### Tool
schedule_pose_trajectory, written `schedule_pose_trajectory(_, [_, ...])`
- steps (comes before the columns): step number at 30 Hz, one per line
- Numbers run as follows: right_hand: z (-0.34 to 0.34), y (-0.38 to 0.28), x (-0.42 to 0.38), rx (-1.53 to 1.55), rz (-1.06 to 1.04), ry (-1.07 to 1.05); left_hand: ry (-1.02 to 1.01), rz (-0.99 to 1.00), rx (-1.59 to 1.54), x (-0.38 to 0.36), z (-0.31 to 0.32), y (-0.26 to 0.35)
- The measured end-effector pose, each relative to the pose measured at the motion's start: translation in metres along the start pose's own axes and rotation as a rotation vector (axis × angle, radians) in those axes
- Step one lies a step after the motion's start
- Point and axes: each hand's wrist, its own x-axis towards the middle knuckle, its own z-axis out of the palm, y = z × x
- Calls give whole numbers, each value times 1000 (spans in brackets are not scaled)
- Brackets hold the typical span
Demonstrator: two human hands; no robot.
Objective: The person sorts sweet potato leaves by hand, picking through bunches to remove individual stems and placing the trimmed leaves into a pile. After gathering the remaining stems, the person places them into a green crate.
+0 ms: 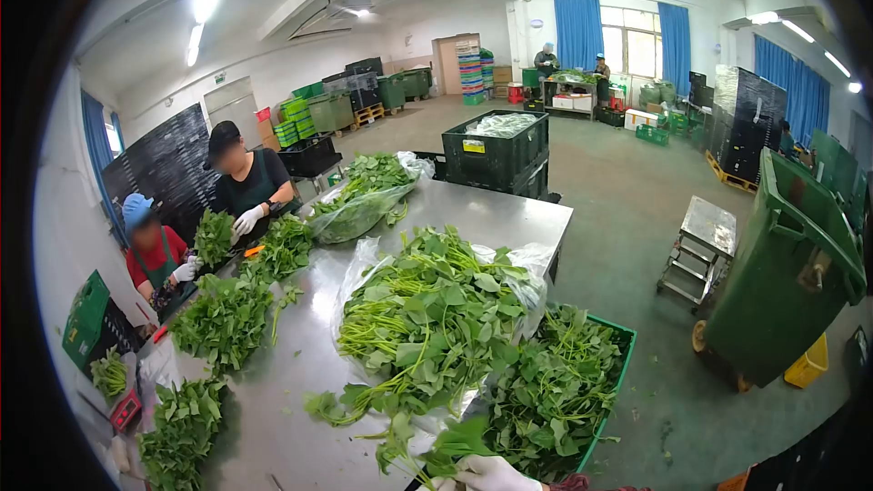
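Note:
My right hand (491,474), in a white glove, is at the bottom edge, closed around the stems of some leafy greens (459,439). A small patch of white glove (440,484) just left of it looks like part of my left hand; its fingers are mostly cut off by the frame. Directly ahead, a large heap of long-stemmed leafy greens (427,309) spills from an open clear plastic bag (356,275) on the steel table (305,391). Beside my right hand, a green crate (626,345) is filled with more greens (555,391).
Bunches of greens (223,318) line the table's left side, where two co-workers (245,177) in gloves handle greens. A red scale (125,409) stands at the left edge. Black crates (496,150) stand beyond the table. A green wheeled bin (791,282) and metal step (700,245) stand right.

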Motion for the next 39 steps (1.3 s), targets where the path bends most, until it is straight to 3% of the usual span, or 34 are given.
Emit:
schedule_pose_trajectory(2, [4, -5, -8, 277, 18, 199, 47, 43, -119, 5, -3, 7])
schedule_pose_trajectory(4, [-16, -10, -9, 373, 43, 142, 87, 96, -274, 22, -16, 22])
schedule_pose_trajectory(5, [-28, -10, -5, 360, -86, 254, 118, 139, -374, 32, -27, 25])
schedule_pose_trajectory(8, [-80, -46, 3, 232, -103, 685, 133, 249, -321, 32, -44, 64])
schedule_pose_trajectory(9, [-107, -37, 3, -34, -26, 671, 154, 266, -306, 30, -48, 71])
schedule_pose_trajectory(11, [-144, 12, 9, -293, 109, 900, 61, 273, -289, 30, -56, 70])
schedule_pose_trajectory(13, [-174, 57, 3, -1181, 142, 913, 73, 268, -344, 28, -54, 67])
schedule_pose_trajectory(14, [-155, 29, 2, -851, 286, 786, 52, 275, -350, 28, -54, 64])
schedule_pose_trajectory(15, [-160, 66, 2, -795, 117, 696, 25, 270, -393, 29, -56, 59])
schedule_pose_trajectory(17, [-96, -1, 7, -463, 121, 489, 21, 275, -391, 30, -57, 50])
schedule_pose_trajectory(19, [-59, -7, 13, -185, 216, 262, -3, 263, -394, 30, -59, 42])
schedule_pose_trajectory(23, [4, -17, 28, -307, 54, -151, -41, 245, -389, 24, -58, 37])
schedule_pose_trajectory(26, [41, -11, 37, -426, -92, -301, -2, 222, -394, 16, -58, 32])
schedule_pose_trajectory(27, [47, 4, 38, -537, -368, -246, -3, 225, -400, 15, -61, 29])
schedule_pose_trajectory(30, [55, -4, 32, -356, -226, -428, -121, 383, -330, 14, -79, 11])
schedule_pose_trajectory(31, [59, -2, 31, -320, -241, -456, -122, 379, -334, 12, -81, 10])
schedule_pose_trajectory(33, [65, 7, 34, -445, -488, -464, -222, 290, -513, 9, -83, 12])
schedule_pose_trajectory(35, [71, 3, 39, -526, -607, -371, -185, 281, -495, 5, -85, 14])
schedule_pose_trajectory(39, [79, -16, 59, -674, -786, -344, 131, 317, -883, 5, -110, 27])
